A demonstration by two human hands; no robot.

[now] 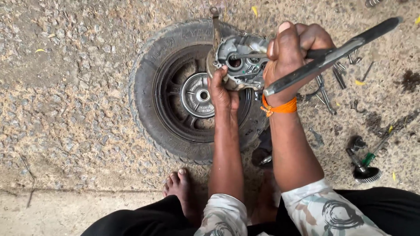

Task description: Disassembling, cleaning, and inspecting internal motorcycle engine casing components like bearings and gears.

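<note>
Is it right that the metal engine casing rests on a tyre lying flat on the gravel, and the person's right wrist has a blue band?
Not quite: the head view shows an orange band, not blue, on the right wrist. The metal casing does rest on the flat tyre.

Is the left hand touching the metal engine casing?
Touching: the head view shows the left hand with fingers curled on the metal engine casing's lower left edge.

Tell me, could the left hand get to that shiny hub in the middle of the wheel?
Probably yes. The left hand steadies the metal casing right beside the hub, and nothing covers the hub.
</note>
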